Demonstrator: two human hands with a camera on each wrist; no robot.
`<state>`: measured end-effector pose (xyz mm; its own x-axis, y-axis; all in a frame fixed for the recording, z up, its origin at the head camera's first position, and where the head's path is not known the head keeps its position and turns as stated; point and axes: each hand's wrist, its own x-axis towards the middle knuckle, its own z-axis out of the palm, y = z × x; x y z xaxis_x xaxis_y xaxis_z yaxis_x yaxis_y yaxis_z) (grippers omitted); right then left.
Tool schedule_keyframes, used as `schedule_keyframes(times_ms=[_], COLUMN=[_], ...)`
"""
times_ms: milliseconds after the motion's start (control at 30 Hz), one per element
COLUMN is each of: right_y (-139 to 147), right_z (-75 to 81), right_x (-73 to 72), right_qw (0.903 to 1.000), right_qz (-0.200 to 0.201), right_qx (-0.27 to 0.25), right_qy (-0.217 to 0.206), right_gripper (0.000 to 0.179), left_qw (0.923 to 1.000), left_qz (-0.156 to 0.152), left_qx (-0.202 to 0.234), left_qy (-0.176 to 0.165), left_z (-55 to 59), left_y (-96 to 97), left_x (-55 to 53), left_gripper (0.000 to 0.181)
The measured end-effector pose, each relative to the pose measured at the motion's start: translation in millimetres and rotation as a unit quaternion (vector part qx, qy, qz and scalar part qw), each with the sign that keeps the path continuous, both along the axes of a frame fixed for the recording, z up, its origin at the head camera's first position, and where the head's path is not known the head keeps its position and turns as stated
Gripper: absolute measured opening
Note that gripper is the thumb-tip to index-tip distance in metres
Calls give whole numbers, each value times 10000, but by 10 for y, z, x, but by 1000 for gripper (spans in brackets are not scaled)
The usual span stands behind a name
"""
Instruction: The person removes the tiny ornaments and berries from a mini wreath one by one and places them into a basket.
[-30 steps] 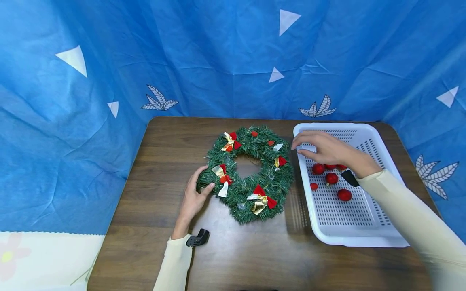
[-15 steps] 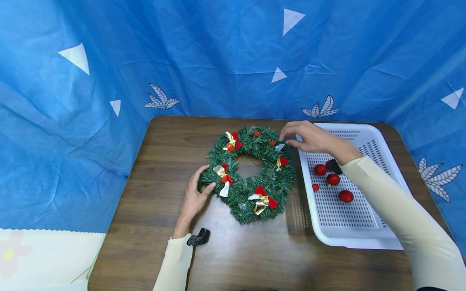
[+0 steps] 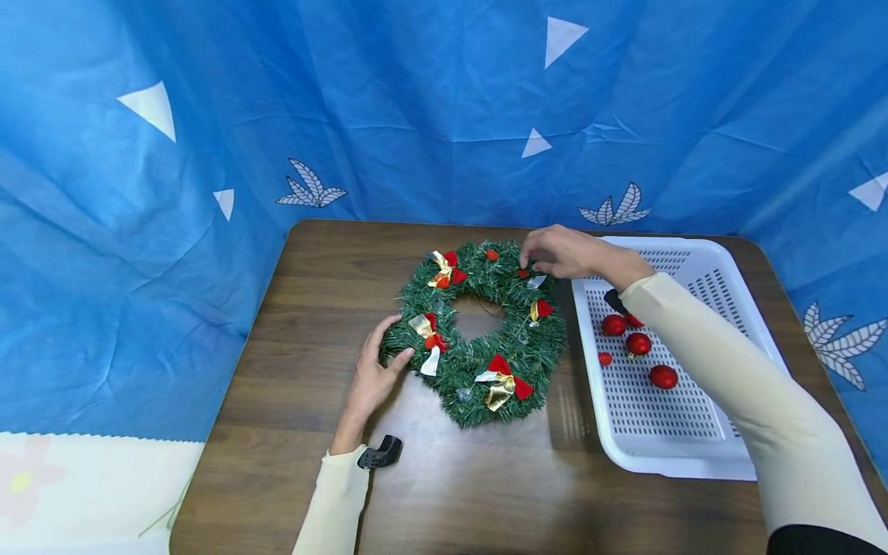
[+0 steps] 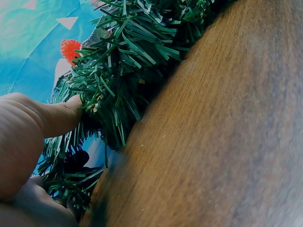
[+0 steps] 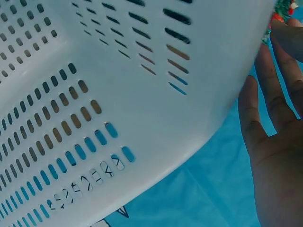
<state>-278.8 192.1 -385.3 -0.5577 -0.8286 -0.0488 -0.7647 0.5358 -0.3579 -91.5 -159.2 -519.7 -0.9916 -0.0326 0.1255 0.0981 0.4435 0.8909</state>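
Observation:
A green tinsel wreath (image 3: 461,393) lies on the table, dressed with red, gold and white bows. My left hand (image 3: 370,378) grips its left edge, the thumb (image 4: 64,116) pressed into the tinsel and the fingers partly hidden behind it. At the wreath's upper right, my right hand (image 3: 565,253) bends over with its fingertips right at a small red ornament (image 3: 523,274). Beside that ornament is a white leaf-like piece (image 3: 537,282). In the right wrist view, the right hand's fingers (image 5: 270,90) reach past the basket rim, spread slightly apart.
A white perforated basket (image 3: 610,439) stands on the right, beneath the right forearm. Several red baubles (image 3: 664,377) and a small red piece (image 3: 605,359) lie in it. A blue patterned cloth (image 3: 416,100) hangs behind the brown wooden table (image 3: 291,308).
My right hand has moved left from above the basket's rim to the wreath's upper right, its fingertips now at the small red ornament. The left hand has stayed on the wreath.

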Motion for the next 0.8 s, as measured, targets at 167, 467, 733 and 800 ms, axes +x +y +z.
schedule_keyframes(times_ms=[167, 467, 733, 800], right_y=[-37, -122, -165, -176], right_z=[-57, -163, -215, -237], right_x=[-76, -151, -143, -135], right_qw=[9997, 9983, 9973, 9966], right_qz=[-73, 4, -99, -133], right_qx=[244, 530, 702, 785], right_qy=[-66, -224, -200, -191], right_gripper=[19, 19, 19, 19], left_qw=[10000, 10000, 10000, 10000], left_qz=[20, -19, 8, 3], left_qx=[-18, -68, -37, -42], left_qy=[68, 57, 29, 25], left_z=[-8, -26, -31, -45], left_y=[6, 7, 0, -4], left_x=[-8, -23, -35, -35], left_gripper=[61, 61, 60, 60])
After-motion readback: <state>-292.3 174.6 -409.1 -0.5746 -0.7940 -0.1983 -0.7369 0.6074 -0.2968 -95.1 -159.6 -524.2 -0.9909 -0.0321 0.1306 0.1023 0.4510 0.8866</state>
